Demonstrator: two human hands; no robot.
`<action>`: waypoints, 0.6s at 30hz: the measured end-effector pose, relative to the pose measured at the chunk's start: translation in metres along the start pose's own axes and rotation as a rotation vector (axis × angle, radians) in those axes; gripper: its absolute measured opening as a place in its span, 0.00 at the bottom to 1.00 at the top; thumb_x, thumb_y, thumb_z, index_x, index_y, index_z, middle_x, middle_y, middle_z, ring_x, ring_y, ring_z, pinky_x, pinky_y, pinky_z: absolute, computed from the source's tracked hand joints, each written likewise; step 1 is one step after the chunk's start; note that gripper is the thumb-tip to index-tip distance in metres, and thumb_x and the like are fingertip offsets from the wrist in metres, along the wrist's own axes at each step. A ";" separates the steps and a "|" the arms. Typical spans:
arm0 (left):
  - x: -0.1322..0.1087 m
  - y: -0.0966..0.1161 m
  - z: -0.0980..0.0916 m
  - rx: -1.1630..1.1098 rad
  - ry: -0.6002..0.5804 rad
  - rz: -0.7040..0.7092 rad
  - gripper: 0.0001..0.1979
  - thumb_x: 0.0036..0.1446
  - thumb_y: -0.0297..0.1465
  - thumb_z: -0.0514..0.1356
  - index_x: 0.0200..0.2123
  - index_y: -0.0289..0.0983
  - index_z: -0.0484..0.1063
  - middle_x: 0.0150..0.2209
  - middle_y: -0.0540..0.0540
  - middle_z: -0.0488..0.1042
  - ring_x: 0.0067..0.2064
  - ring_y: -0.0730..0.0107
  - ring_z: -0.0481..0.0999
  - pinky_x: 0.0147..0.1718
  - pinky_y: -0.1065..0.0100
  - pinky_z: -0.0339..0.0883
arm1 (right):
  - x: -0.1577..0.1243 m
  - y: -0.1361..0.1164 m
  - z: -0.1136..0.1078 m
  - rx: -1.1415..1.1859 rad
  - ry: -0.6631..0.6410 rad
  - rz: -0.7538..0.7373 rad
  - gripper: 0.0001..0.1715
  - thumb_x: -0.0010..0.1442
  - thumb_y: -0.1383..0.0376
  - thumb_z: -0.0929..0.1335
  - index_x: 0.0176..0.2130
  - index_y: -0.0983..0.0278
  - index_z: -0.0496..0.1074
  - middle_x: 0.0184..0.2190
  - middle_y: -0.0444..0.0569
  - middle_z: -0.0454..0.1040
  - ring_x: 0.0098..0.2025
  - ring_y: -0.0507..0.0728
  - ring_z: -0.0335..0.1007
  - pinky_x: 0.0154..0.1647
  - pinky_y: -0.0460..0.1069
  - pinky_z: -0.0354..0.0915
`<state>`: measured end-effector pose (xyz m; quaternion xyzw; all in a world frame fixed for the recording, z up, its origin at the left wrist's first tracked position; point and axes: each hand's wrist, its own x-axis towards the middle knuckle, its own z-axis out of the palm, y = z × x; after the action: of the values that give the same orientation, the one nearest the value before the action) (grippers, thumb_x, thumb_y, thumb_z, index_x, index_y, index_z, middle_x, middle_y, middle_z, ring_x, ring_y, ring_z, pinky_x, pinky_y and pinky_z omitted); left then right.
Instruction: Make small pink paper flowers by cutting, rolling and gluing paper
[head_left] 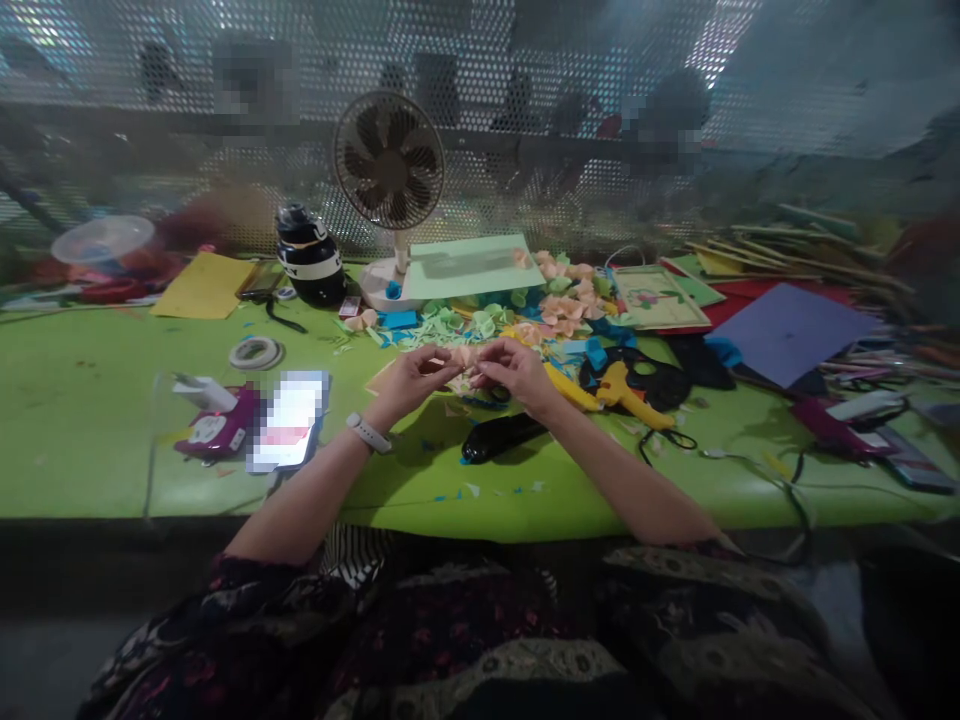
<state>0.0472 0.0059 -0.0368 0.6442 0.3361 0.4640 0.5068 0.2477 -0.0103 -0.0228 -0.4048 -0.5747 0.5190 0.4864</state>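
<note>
Over the middle of the green table, both hands meet at a small peach paper piece [465, 356], perhaps a petal or flower. My left hand [420, 378], with a white band on its wrist, pinches it from the left. My right hand [517, 372] pinches it from the other side with thumb and fingers. The fingers partly hide its shape. Just beyond lie curled green paper pieces [480, 322] and a heap of peach paper flowers [566, 305]. A dark, glossy, long object [502, 437] rests under my right wrist.
A yellow tool [626, 395], possibly a glue gun, lies right with cords nearby. On the left are a lit phone [289, 420], a tape roll [256, 353] and a purple device [217, 425]. Behind stand a fan [390, 165] and a black bottle [311, 260]. Purple paper [791, 330] lies right.
</note>
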 end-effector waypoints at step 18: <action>0.007 -0.004 -0.009 0.202 0.152 0.148 0.17 0.50 0.45 0.70 0.28 0.36 0.81 0.33 0.43 0.79 0.33 0.67 0.77 0.28 0.68 0.77 | -0.059 -0.058 -0.123 -1.457 0.163 0.189 0.21 0.57 0.62 0.67 0.50 0.65 0.74 0.45 0.58 0.78 0.46 0.66 0.75 0.43 0.56 0.69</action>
<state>0.0414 0.0161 -0.0386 0.6779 0.3702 0.5112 0.3769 0.3822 -0.0507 0.0252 -0.7103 -0.6981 0.0138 0.0886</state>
